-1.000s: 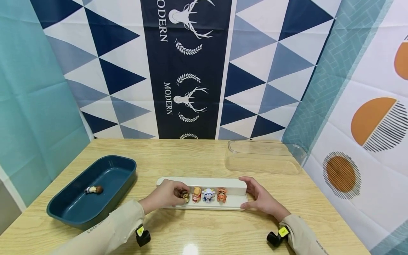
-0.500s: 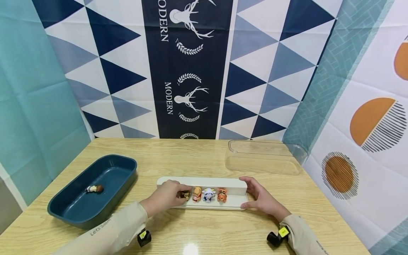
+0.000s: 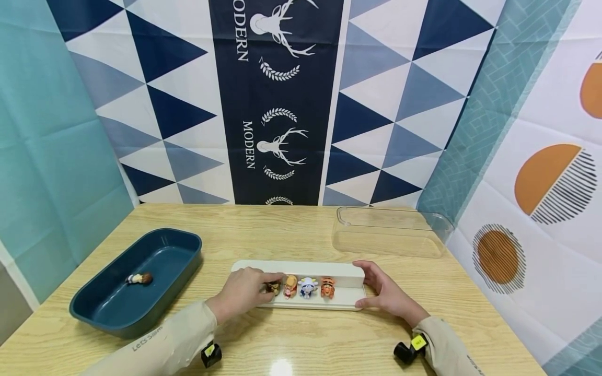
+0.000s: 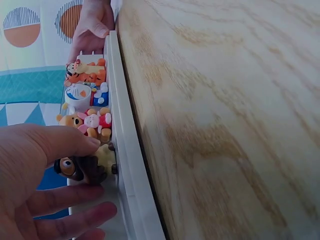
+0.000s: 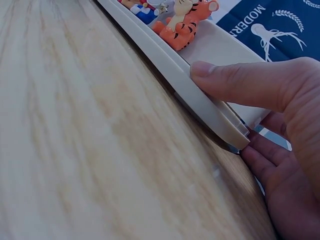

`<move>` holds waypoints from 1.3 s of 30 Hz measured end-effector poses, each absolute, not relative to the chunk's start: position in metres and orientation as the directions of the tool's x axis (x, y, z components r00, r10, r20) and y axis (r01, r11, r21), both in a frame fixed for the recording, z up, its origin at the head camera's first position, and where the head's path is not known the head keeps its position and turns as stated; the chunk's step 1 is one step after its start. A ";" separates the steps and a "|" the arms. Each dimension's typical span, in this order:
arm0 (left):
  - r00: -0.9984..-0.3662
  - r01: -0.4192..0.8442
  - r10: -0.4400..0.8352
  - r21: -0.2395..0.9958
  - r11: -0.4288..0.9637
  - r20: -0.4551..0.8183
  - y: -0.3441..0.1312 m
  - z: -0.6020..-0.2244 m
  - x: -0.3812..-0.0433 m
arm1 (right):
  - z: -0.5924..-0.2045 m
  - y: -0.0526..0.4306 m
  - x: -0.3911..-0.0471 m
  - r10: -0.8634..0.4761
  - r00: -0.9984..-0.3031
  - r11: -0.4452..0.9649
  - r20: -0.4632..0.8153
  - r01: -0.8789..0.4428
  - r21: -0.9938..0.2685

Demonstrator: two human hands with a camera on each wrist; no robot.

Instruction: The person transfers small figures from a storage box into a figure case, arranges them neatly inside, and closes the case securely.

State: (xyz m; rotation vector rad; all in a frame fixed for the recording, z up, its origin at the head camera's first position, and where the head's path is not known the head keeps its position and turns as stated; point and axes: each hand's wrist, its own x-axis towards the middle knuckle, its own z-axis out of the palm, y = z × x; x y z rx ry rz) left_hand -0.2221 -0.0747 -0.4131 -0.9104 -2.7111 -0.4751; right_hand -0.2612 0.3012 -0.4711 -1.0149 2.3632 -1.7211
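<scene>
While right hand [image 3: 388,293] grasps white stand [image 3: 301,268] by its right end, grip of left hand [image 3: 241,292] pinches dark-brown-and-cream, round-eyed figurine [image 4: 90,170] on stand's left half, beside three brighter figurines [image 3: 308,288].

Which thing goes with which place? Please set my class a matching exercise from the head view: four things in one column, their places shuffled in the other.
Things
1. dark blue tub
2. clear plastic box
3. orange striped figure
4. right hand

Places
A. gripping the right end of the white tray
B. on the left side of the table, with one small figure lying inside
C. at the back right of the table
D. last on the right in the row of figures

Right pairs: 1-B, 2-C, 3-D, 4-A
</scene>
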 end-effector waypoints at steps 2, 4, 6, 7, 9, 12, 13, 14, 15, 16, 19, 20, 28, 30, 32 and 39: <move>-0.772 0.619 0.535 0.217 0.755 0.343 -0.076 -0.412 -0.221 | -0.471 0.301 -0.261 -0.526 -0.785 0.166 0.327 -0.472 -0.866; -0.770 0.619 0.531 0.211 0.756 0.354 -0.078 -0.411 -0.221 | -0.471 0.301 -0.260 -0.525 -0.786 0.168 0.326 -0.472 -0.866; -0.770 0.617 0.530 0.201 0.761 0.355 -0.081 -0.409 -0.220 | -0.471 0.300 -0.260 -0.524 -0.787 0.171 0.327 -0.473 -0.864; -0.768 0.618 0.531 0.195 0.762 0.358 -0.083 -0.407 -0.220 | -0.471 0.300 -0.260 -0.523 -0.787 0.172 0.328 -0.474 -0.864; -0.766 0.617 0.528 0.188 0.764 0.367 -0.088 -0.403 -0.220 | -0.471 0.300 -0.260 -0.522 -0.787 0.172 0.329 -0.475 -0.863; -0.762 0.609 0.514 0.164 0.776 0.395 -0.096 -0.396 -0.220 | -0.470 0.300 -0.260 -0.522 -0.786 0.170 0.329 -0.475 -0.863; -0.764 0.604 0.506 0.168 0.779 0.401 -0.099 -0.393 -0.220 | -0.470 0.300 -0.260 -0.523 -0.787 0.169 0.329 -0.474 -0.864; -0.769 0.595 0.495 0.171 0.785 0.403 -0.102 -0.390 -0.220 | -0.470 0.300 -0.260 -0.523 -0.786 0.168 0.329 -0.474 -0.865; -0.773 0.588 0.489 0.168 0.791 0.405 -0.105 -0.387 -0.221 | -0.470 0.300 -0.260 -0.524 -0.786 0.167 0.329 -0.473 -0.865; -0.778 0.582 0.483 0.170 0.796 0.402 -0.107 -0.384 -0.221 | -0.470 0.300 -0.260 -0.525 -0.785 0.167 0.328 -0.473 -0.865; -0.798 0.553 0.460 0.169 0.816 0.389 -0.116 -0.374 -0.222 | -0.470 0.300 -0.259 -0.525 -0.785 0.168 0.328 -0.473 -0.865; -0.804 0.542 0.453 0.161 0.825 0.387 -0.119 -0.371 -0.222 | -0.470 0.300 -0.259 -0.525 -0.785 0.169 0.328 -0.474 -0.864; -0.805 0.499 0.423 0.089 0.862 0.416 -0.147 -0.345 -0.225 | -0.469 0.300 -0.258 -0.523 -0.788 0.172 0.323 -0.469 -0.866; -0.812 0.483 0.411 0.082 0.872 0.414 -0.155 -0.339 -0.225 | -0.469 0.300 -0.258 -0.524 -0.788 0.173 0.324 -0.471 -0.865; -0.829 0.456 0.390 0.081 0.886 0.400 -0.162 -0.333 -0.225 | -0.469 0.300 -0.258 -0.525 -0.787 0.174 0.325 -0.473 -0.864; -0.888 0.390 0.320 0.174 0.904 0.329 -0.189 -0.317 -0.225 | -0.469 0.300 -0.259 -0.527 -0.785 0.169 0.327 -0.473 -0.865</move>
